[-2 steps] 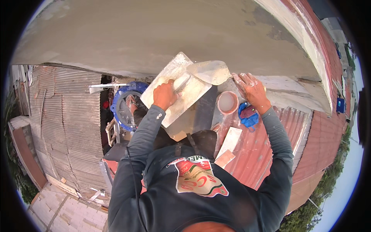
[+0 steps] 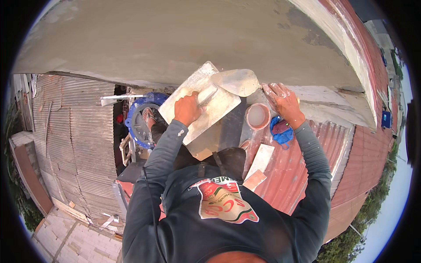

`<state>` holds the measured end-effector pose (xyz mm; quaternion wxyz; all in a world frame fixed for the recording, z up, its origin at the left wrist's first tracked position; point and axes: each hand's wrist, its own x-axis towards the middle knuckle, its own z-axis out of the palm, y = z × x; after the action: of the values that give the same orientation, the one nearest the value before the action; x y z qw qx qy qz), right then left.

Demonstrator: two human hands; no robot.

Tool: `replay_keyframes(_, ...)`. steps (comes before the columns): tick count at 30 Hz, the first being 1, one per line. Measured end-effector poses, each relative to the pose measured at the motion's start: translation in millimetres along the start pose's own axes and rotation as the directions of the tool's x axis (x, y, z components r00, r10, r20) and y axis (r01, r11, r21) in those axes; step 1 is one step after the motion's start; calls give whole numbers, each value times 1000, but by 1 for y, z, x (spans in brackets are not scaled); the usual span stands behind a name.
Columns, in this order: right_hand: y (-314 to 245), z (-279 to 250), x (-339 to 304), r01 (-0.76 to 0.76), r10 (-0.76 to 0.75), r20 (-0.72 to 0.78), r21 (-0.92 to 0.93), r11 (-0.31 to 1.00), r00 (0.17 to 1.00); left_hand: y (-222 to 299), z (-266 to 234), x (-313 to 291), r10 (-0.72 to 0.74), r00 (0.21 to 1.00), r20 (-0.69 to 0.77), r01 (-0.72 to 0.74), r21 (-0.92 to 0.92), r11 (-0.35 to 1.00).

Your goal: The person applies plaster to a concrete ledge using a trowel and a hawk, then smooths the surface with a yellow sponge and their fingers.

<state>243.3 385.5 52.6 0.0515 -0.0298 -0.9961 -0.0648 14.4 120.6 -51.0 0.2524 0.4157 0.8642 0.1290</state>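
Note:
My left hand [image 2: 187,108] is closed around the handle of a pale, plaster-smeared rectangular float [image 2: 215,107], which is held tilted below the wall's lower edge. My right hand [image 2: 284,101], spotted with plaster, is closed round the handle of a trowel [image 2: 237,83]; a bit of the handle's end shows past the palm. The trowel's blade points left, and its tip overlaps the float's upper right part. Above both tools spreads a grey plastered wall [image 2: 184,39]. A round pinkish pail [image 2: 258,116] with cloudy liquid stands just below the trowel.
Beside the pail lies a blue bag [image 2: 282,131]. A blue round tub or drum [image 2: 137,120] is at the left of my legs, with a foot over it. Red corrugated roofing [image 2: 289,171] spreads at right, grey corrugated sheets [image 2: 72,140] at left. Pale board pieces [image 2: 262,160] lie near my knee.
The float and my left hand have shifted very slightly, and the trowel blade has edged a little to the left. Both hands keep their grip.

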Motion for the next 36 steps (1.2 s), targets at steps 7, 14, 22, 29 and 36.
replay_keyframes(7, -19, 72, 21, -76, 76, 4, 112, 991, 997, -9, 17, -17, -2, 997, 77, -7, 119, 993)
replay_keyframes(14, -17, 167, 65, -299, 177, 376, 297, 907, 910, -27, 17, -28, -11, 999, 40, 5, 139, 990)
replay_keyframes(22, -26, 142, 67, -382, 256, 306, 489, 784, 917, -63, 18, -32, -97, 995, 31, 90, 189, 978)
replay_keyframes(29, -13, 197, 79, -456, 333, 331, 432, 779, 883, -82, 32, -10, 69, 994, -87, -32, 368, 929)
replay_keyframes(36, -19, 76, 30, -360, 259, 256, 541, 760, 931, -84, 36, 14, 169, 978, -120, -109, 397, 911)
